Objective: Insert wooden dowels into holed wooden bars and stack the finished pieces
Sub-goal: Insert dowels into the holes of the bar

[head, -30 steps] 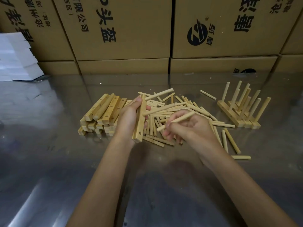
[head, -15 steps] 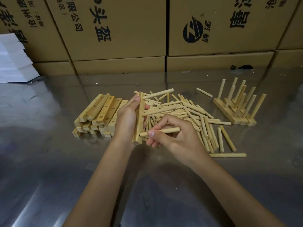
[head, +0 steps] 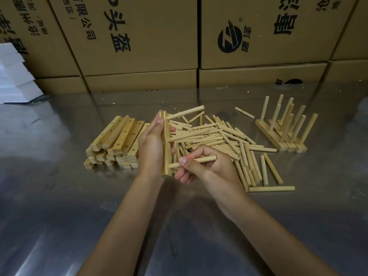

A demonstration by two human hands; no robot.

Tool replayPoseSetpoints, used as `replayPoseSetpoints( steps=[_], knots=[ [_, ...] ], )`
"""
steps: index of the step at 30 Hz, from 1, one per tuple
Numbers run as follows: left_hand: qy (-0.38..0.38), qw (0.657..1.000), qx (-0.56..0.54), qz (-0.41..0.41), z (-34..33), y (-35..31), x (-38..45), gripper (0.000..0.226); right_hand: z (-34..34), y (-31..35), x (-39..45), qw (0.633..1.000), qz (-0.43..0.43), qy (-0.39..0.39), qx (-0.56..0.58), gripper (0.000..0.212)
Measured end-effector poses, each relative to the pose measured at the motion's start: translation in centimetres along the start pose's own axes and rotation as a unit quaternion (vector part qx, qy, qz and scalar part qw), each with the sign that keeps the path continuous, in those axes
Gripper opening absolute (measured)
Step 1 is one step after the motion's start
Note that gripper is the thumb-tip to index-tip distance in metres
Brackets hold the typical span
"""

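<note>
My left hand (head: 152, 145) grips a holed wooden bar (head: 166, 156) held on edge, one end near the table. Two dowels stick out of the bar to the right, one at its top (head: 186, 112) and one at its middle (head: 185, 136). My right hand (head: 207, 169) pinches a third dowel (head: 201, 159) whose left end meets the bar's lower part. Behind the hands lies a loose pile of dowels (head: 229, 136). A stack of bare holed bars (head: 117, 140) sits to the left. Finished pieces with upright dowels (head: 286, 128) stand at the right.
The work lies on a shiny metal table (head: 59, 196). Cardboard boxes (head: 139, 36) form a wall along the table's far edge. White foam blocks (head: 14, 76) are stacked at the far left. A single dowel (head: 244, 112) lies apart near the finished pieces.
My right hand lifted a dowel from the pile, turned it level and brought its end to the lower part of the bar. The left hand kept holding the bar.
</note>
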State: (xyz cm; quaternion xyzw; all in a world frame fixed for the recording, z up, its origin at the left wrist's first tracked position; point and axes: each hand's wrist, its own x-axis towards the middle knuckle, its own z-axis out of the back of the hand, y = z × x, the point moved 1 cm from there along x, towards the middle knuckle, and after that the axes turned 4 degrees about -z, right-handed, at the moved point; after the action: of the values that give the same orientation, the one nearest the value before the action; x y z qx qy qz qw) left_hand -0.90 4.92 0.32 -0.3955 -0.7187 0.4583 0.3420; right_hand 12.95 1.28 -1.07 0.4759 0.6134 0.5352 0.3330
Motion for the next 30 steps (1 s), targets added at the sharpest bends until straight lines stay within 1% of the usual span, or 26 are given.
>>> replayPoseSetpoints(
  steps=[5,8,10,12,14,16,17,19,21,23,24,25,26,28,30],
  knots=[
    [-0.007,1.0,-0.007,-0.013,0.0,0.3,0.0,0.024,0.1,-0.2,0.0,0.999,-0.021,-0.001,0.025,0.01],
    [-0.008,1.0,-0.02,-0.012,0.1,0.4,0.2,0.025,0.1,-0.1,0.3,0.997,-0.049,0.007,0.053,0.013],
    [-0.018,0.999,-0.028,-0.018,0.1,0.3,0.4,0.027,0.1,0.1,0.5,0.995,-0.063,0.026,0.074,0.014],
    [-0.033,0.999,-0.032,-0.026,0.1,0.3,0.5,0.027,0.0,0.1,0.6,0.994,-0.07,0.044,0.07,0.02],
    [-0.049,0.998,-0.023,-0.028,0.0,0.4,0.4,0.026,-0.2,-0.3,0.5,0.996,-0.086,0.029,0.007,0.029],
    [-0.05,0.998,-0.008,-0.027,-0.2,0.7,0.3,0.024,-0.4,-0.8,0.4,0.991,-0.082,0.0,-0.102,0.029],
    [-0.044,0.999,-0.003,-0.029,-0.2,0.8,0.2,0.023,-0.5,-1.0,0.4,0.988,-0.072,-0.009,-0.139,0.027],
    [-0.018,0.999,-0.005,-0.037,-0.3,1.0,0.2,0.022,0.0,-1.0,0.7,0.985,-0.055,-0.036,-0.161,0.023],
    [0.026,0.999,-0.007,-0.042,-0.3,0.9,0.3,0.028,1.3,-0.5,1.3,0.979,-0.034,-0.079,-0.187,0.019],
    [0.056,0.998,0.007,-0.03,-0.2,0.9,0.4,0.041,3.4,0.2,2.0,0.958,-0.003,-0.132,-0.253,0.016],
    [0.058,0.998,0.028,-0.02,-0.3,1.1,0.4,0.049,4.8,0.6,2.3,0.94,0.008,-0.168,-0.298,0.016],
    [0.055,0.997,0.053,-0.011,-0.3,1.2,0.4,0.055,6.4,1.0,2.6,0.914,0.015,-0.209,-0.348,0.018],
    [0.049,0.996,0.072,-0.002,-0.4,1.4,0.3,0.057,8.1,1.4,2.8,0.883,0.019,-0.251,-0.396,0.019],
    [0.035,0.996,0.083,0.017,-0.5,1.8,0.3,0.053,11.4,2.0,2.7,0.83,0.011,-0.315,-0.46,0.02],
    [0.023,0.996,0.079,0.03,-0.5,1.9,0.3,0.048,14.2,2.1,2.6,0.789,-0.031,-0.355,-0.5,0.025]
  ],
)
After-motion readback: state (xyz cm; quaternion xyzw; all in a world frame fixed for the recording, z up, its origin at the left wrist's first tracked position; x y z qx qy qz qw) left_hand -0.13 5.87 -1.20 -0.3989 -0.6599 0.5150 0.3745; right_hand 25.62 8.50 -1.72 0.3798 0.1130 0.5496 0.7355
